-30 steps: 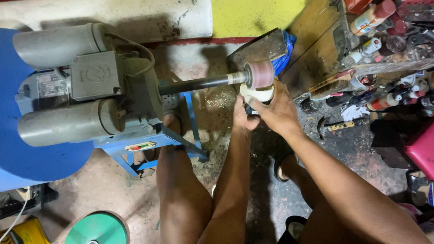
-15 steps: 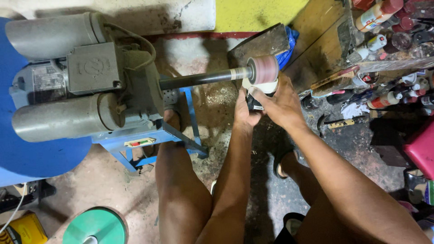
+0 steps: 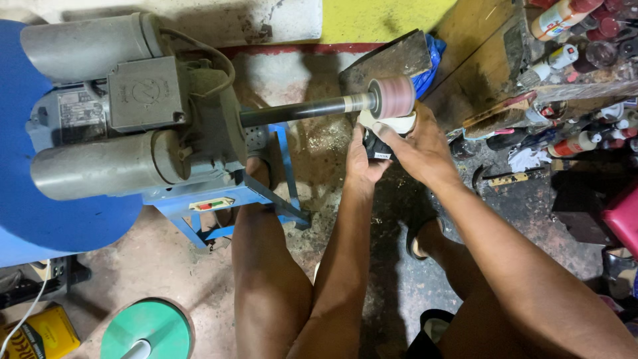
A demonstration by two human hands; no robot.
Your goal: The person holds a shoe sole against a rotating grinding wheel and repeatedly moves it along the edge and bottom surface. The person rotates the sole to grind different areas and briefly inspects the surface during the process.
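You hold a pale, cream-edged workpiece (image 3: 392, 125) with a dark underside right under the pink sanding drum (image 3: 392, 97), so its upper edge touches the drum's lower side. What the piece is exactly, you cannot tell from here, since your fingers cover most of it.

Your right hand (image 3: 420, 147) wraps over it from the right, fingers curled and closed on the pale edge. Your left hand (image 3: 362, 158) grips the dark lower part from the left, thumb up along the side, also closed on the piece. Both hands sit just beside each other, touching around it.

The drum sits at the end of a dark steel shaft (image 3: 302, 110) that runs leftward into a grey motor unit (image 3: 126, 113) with two cylindrical housings and a box on top. The motor rests on a blue metal stand (image 3: 226, 203), against a big blue round panel (image 3: 53, 219).

Behind the drum a dark wooden block (image 3: 389, 56) leans by a blue bag (image 3: 430, 63). To your right a cluttered shelf (image 3: 585, 73) carries bottles and cans. Your bare knees sit below, and a green disc (image 3: 147, 329) lies on the dusty floor at lower left, near a yellow tin (image 3: 40, 332).
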